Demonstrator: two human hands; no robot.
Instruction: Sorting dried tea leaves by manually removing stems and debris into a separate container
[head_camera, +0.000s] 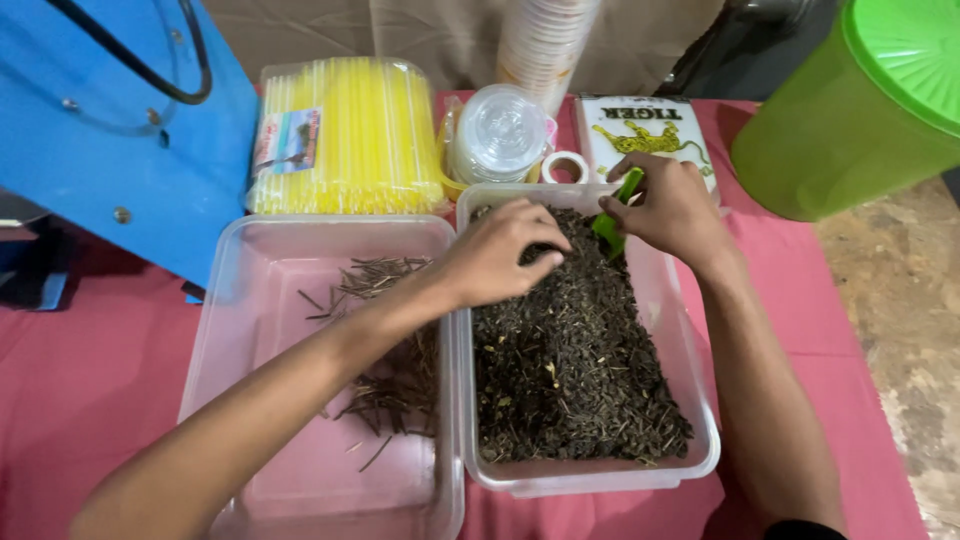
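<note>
My left hand (497, 255) reaches over the right clear plastic tub (704, 440), fingers curled down into the dark loose tea leaves (570, 370) at its far end. My right hand (672, 205) grips a small green scoop (612, 225) whose blade digs into the same leaves near the far rim. The left clear tub (250, 300) holds a thin scatter of dark stems and twigs (385, 385), partly hidden under my left forearm.
Behind the tubs lie a pack of yellow straws (350, 135), a bag of clear dome lids (498, 132), a stack of cups (545, 40), a tape roll (565, 166) and a printed packet (645, 130). A green lidded jug (860, 105) stands far right, a blue machine (120, 120) far left.
</note>
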